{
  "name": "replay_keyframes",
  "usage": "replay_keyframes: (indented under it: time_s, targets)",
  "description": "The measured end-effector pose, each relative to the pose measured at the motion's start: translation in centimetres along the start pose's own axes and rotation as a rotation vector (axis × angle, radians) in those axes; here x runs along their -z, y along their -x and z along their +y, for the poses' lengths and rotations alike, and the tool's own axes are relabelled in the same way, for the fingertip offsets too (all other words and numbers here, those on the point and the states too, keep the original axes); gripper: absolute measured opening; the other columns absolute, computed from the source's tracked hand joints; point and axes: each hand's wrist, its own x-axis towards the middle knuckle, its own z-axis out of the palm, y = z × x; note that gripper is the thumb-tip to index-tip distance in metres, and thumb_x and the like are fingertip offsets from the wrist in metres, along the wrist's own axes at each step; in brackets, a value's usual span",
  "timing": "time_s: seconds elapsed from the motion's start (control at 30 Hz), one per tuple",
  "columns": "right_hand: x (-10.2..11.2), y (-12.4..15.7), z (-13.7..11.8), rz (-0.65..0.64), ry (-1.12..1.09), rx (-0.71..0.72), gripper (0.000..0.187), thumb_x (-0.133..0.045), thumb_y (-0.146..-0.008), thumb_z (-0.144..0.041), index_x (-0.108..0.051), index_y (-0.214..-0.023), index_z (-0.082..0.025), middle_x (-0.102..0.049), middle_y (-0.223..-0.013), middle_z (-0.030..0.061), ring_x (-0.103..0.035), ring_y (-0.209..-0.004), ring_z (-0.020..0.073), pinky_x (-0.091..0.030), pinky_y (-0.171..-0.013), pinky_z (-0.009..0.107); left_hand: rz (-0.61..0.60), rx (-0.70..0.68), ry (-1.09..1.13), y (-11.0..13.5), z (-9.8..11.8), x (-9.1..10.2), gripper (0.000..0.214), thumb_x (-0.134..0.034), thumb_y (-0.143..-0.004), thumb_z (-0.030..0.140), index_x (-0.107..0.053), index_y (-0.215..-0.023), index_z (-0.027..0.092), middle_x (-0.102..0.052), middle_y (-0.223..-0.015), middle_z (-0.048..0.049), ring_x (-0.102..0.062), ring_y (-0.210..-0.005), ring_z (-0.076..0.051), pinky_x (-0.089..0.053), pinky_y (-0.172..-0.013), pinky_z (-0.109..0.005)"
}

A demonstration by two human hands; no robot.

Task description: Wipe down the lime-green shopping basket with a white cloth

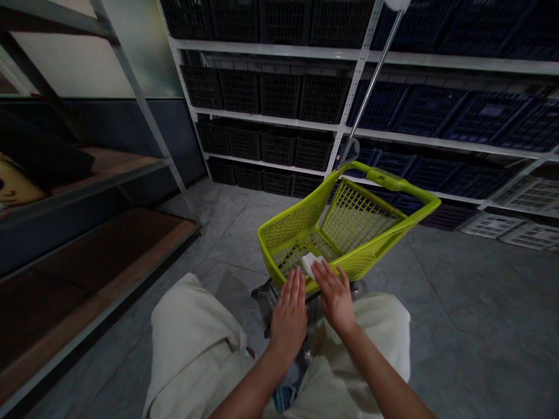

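A lime-green plastic mesh shopping cart point(354, 216) stands on wheels right in front of me, with a green grip on its far handle. A small white item point(310, 263), perhaps cloth or paper, lies at the cart's near edge. My right hand point(334, 297) is flat and open, its fingertips at or on that item. My left hand point(288, 313) is just left of it, open with fingers extended, at the near rim. Neither hand visibly grips anything. The cart's lower frame is partly hidden behind my hands.
Metal shelving point(358, 64) with rows of black and dark blue crates point(279, 90) fills the back wall. Wooden shelves point(105, 250) stand at the left. White crates point(524, 198) sit low at right. A thin metal pole point(375, 75) rises from the cart. The floor is grey tile.
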Motion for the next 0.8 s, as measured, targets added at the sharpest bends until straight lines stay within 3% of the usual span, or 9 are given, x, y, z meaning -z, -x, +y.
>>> replay_keyframes:
  time_s: [0.07,0.13,0.23,0.3,0.43,0.53,0.6,0.7,0.8]
  targets:
    - [0.3,-0.1,-0.2,-0.067,-0.039,0.125,0.068,-0.04,-0.083,-0.002,-0.041,-0.148,-0.022,-0.053,-0.147,0.0052,-0.039,-0.144,0.0182,-0.015,-0.122,0.043,0.002,-0.007,-0.003,0.0,-0.2,0.0,0.076,-0.044,-0.092,0.016,-0.006,-0.156,0.004,-0.023,-0.162,-0.017,-0.023,-0.151,-0.026,-0.034,-0.119,-0.041]
    - [0.9,-0.6,2.1,-0.079,-0.032,0.163,0.065,-0.041,-0.084,-0.003,-0.044,-0.146,-0.023,-0.055,-0.145,0.0049,-0.043,-0.141,0.0184,-0.012,-0.122,0.045,0.0,-0.013,-0.007,-0.1,-0.2,0.1,0.077,-0.045,-0.091,0.016,-0.006,-0.156,0.003,-0.022,-0.163,-0.0172,-0.022,-0.151,-0.026,-0.034,-0.119,-0.04]
    - [1.8,-1.4,7.1,0.015,0.055,0.031,0.056,-0.042,-0.086,-0.004,-0.053,-0.137,-0.024,-0.062,-0.138,0.0042,-0.051,-0.136,0.0205,-0.013,-0.121,0.049,-0.007,-0.022,-0.011,-0.2,0.0,0.1,0.077,-0.046,-0.091,0.016,-0.007,-0.156,0.003,-0.022,-0.163,-0.017,-0.022,-0.151,-0.026,-0.033,-0.12,-0.04]
    - [1.8,-1.6,8.7,0.08,0.124,-0.096,0.052,-0.043,-0.086,-0.004,-0.058,-0.132,-0.024,-0.065,-0.135,0.0044,-0.053,-0.133,0.0223,-0.015,-0.12,0.052,-0.007,-0.017,-0.01,-0.3,0.2,0.1,0.076,-0.045,-0.091,0.016,-0.008,-0.156,0.003,-0.022,-0.163,-0.0167,-0.022,-0.151,-0.026,-0.033,-0.12,-0.04]
    - [0.6,-1.1,4.7,0.09,0.122,-0.162,0.058,-0.042,-0.082,-0.002,-0.056,-0.134,-0.022,-0.063,-0.137,0.0063,-0.05,-0.136,0.0226,-0.018,-0.12,0.05,-0.013,0.001,-0.002,-0.4,0.4,-0.3,0.077,-0.046,-0.09,0.017,-0.009,-0.156,0.004,-0.021,-0.163,-0.017,-0.02,-0.151,-0.026,-0.034,-0.119,-0.041]
    - [0.1,-0.7,0.4,-0.011,0.007,0.046,0.065,-0.042,-0.08,-0.002,-0.049,-0.142,-0.02,-0.058,-0.142,0.0068,-0.043,-0.141,0.0198,-0.017,-0.122,0.045,-0.015,-0.001,-0.003,-0.2,0.3,-0.4,0.075,-0.046,-0.09,0.016,-0.013,-0.156,0.003,-0.023,-0.163,-0.0168,-0.021,-0.151,-0.027,-0.034,-0.119,-0.042]
    - [0.4,-0.8,0.2,-0.073,-0.032,0.186,0.066,-0.042,-0.082,-0.003,-0.045,-0.145,-0.02,-0.056,-0.144,0.0071,-0.041,-0.143,0.0184,-0.015,-0.122,0.044,-0.012,-0.001,-0.01,-0.2,0.2,-0.5,0.073,-0.044,-0.09,0.014,-0.014,-0.156,0.003,-0.024,-0.163,-0.0163,-0.022,-0.151,-0.027,-0.034,-0.119,-0.042]
    - [1.3,-1.5,4.3,-0.087,0.001,0.215,0.061,-0.042,-0.085,-0.005,-0.047,-0.144,-0.021,-0.058,-0.143,0.0064,-0.045,-0.14,0.0189,-0.014,-0.122,0.046,-0.013,-0.012,-0.01,-0.2,0.1,-0.3,0.074,-0.044,-0.089,0.012,-0.013,-0.155,0.002,-0.022,-0.163,-0.0168,-0.023,-0.15,-0.027,-0.034,-0.119,-0.041]
    - [1.9,-1.9,9.4,0.011,0.096,0.038,0.056,-0.044,-0.086,-0.005,-0.053,-0.138,-0.024,-0.062,-0.139,0.0052,-0.05,-0.136,0.0213,-0.015,-0.121,0.05,-0.011,-0.026,0.002,-0.3,0.2,-0.2,0.077,-0.046,-0.089,0.013,-0.009,-0.156,0.002,-0.021,-0.163,-0.0177,-0.022,-0.151,-0.027,-0.034,-0.119,-0.041]
